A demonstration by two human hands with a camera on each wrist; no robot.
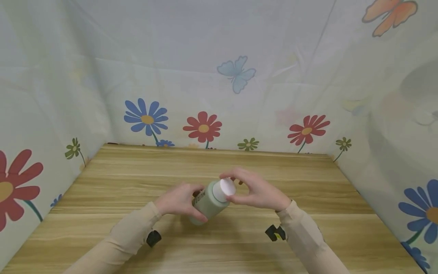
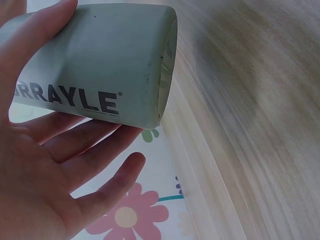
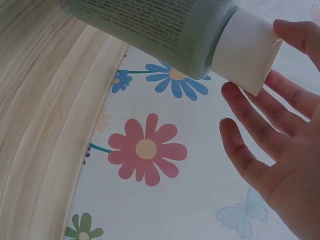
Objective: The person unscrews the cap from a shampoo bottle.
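Note:
A pale green bottle [image 1: 209, 205] with a white cap [image 1: 226, 189] is held tilted over the table, its cap end up and to the right. My left hand [image 1: 181, 199] grips the bottle's body, thumb on one side and fingers on the other. Dark lettering ending in "RRAYLE" runs along the bottle [image 2: 100, 60] in the left wrist view, where its base is lifted off the wood. At the top, my right hand [image 1: 254, 190] holds the white cap [image 3: 245, 50] between thumb and fingers. Small print covers the side of the bottle [image 3: 150, 25] in the right wrist view.
The wood-grain table [image 1: 137, 171] spreads beneath both hands. A white cloth [image 1: 191, 83] printed with flowers and butterflies walls in its back and both sides. Dark wrist pieces show beside the left sleeve [image 1: 131, 230] and the right sleeve [image 1: 304, 232].

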